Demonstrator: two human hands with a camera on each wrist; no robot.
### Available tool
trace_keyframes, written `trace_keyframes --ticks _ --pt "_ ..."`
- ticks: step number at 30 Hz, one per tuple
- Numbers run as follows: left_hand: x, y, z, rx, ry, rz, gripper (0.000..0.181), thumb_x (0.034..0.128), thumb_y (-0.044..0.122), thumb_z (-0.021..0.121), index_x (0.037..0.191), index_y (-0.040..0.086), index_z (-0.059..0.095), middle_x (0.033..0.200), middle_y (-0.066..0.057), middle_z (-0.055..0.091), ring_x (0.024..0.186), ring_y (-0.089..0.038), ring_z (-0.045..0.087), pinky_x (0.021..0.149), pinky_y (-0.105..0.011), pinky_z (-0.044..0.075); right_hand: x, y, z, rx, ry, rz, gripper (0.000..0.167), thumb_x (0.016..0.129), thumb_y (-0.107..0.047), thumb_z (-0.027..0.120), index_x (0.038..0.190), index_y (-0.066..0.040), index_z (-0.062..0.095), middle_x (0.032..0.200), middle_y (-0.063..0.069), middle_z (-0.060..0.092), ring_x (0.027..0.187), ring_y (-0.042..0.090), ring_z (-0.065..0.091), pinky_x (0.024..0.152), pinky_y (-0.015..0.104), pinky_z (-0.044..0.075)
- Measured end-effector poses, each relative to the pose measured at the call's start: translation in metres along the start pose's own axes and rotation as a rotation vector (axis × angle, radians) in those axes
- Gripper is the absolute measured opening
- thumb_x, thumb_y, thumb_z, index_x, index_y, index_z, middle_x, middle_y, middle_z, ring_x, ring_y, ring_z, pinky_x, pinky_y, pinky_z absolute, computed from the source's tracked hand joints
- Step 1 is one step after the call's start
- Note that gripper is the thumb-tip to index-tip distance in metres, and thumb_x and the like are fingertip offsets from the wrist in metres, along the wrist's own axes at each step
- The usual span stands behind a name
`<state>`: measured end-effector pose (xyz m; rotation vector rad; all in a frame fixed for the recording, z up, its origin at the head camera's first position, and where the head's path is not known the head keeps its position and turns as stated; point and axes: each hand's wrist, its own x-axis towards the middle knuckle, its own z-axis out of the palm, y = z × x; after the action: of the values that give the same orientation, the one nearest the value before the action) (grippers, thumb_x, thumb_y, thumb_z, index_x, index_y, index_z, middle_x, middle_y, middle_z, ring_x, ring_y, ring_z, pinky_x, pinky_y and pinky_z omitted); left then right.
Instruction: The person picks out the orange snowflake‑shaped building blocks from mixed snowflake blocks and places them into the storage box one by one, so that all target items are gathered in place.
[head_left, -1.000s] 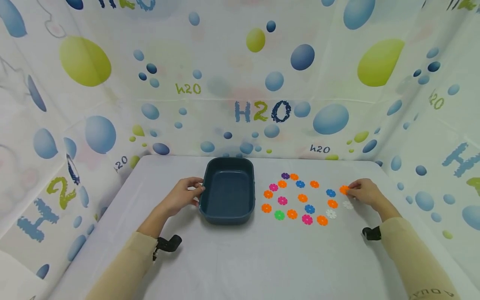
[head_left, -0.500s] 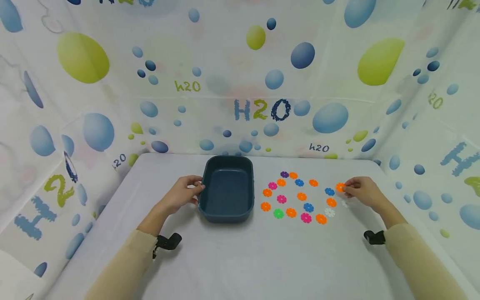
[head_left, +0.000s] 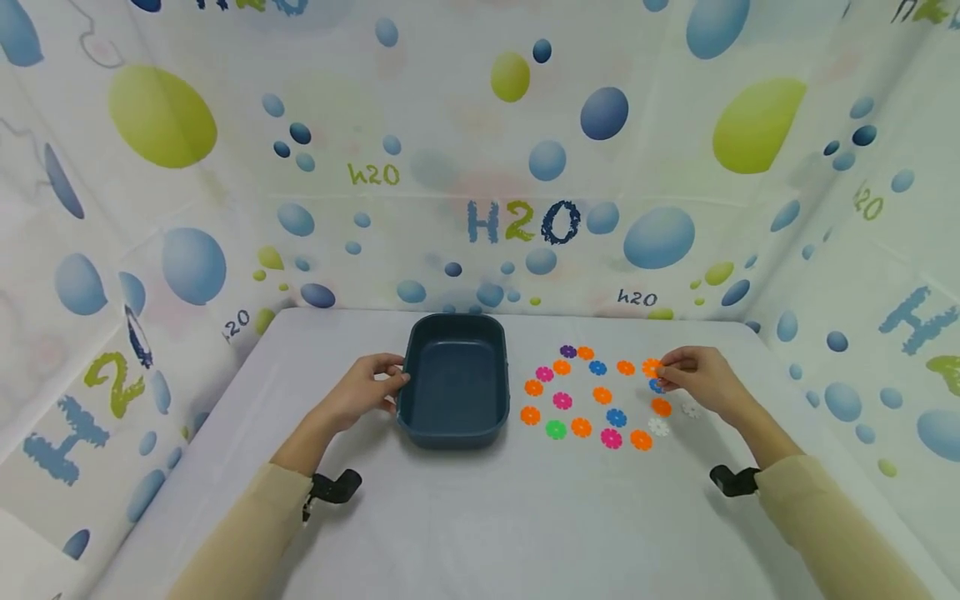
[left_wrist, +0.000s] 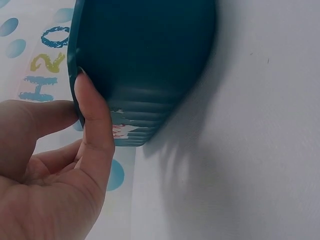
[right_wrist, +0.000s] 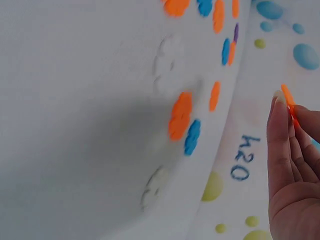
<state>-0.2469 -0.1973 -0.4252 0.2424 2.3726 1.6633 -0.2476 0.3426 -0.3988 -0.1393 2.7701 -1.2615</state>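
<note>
My left hand (head_left: 367, 387) pinches the left rim of a dark blue rectangular plastic basin (head_left: 453, 438); in the left wrist view the thumb and a finger lie on either side of the basin wall (left_wrist: 145, 107). Between the thumb and fingertips of my right hand (head_left: 701, 379) is an orange flower-shaped disc (head_left: 651, 367), raised off the table in the right wrist view. Below that hand lie a partly covered blue flower disc (head_left: 656, 386), an orange flower disc (head_left: 662, 407) and two white flower discs (head_left: 658, 427).
Several flower discs in orange, pink, blue, purple and green, such as a green one (head_left: 556, 430), are spread flat right of the basin. A white cloth (head_left: 480, 525) covers the table. Printed curtains (head_left: 450, 125) stand behind it and at both sides.
My right hand has moved left with the orange flower disc, from beyond the blue disc to above it. My left hand keeps its hold on the basin's rim.
</note>
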Motion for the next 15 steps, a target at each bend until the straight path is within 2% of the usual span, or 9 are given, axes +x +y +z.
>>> trace_keyframes --ticks 9,15 --pt "0.000 0.000 0.000 0.007 0.002 -0.009 0.049 0.1048 0.009 0.056 0.147 -0.012 0.042 0.112 -0.022 0.054 0.081 -0.021 0.063 0.064 -0.029 0.061 0.004 -0.030 0.024 0.050 -0.044 -0.080 0.024 0.102 -0.010 0.063 0.117 0.009 0.062 0.101 0.018 0.072 0.096 0.041 0.072 0.088 0.042 0.060" --pt "-0.002 0.003 0.001 0.009 0.008 -0.014 0.047 0.1051 0.009 0.056 0.146 -0.011 0.043 0.113 -0.024 0.055 0.081 -0.021 0.063 0.064 -0.029 0.062 0.004 -0.048 0.040 0.091 -0.072 -0.139 0.021 0.102 -0.007 0.063 0.114 0.009 0.065 0.101 0.022 0.072 0.094 0.043 0.072 0.085 0.041 0.061"
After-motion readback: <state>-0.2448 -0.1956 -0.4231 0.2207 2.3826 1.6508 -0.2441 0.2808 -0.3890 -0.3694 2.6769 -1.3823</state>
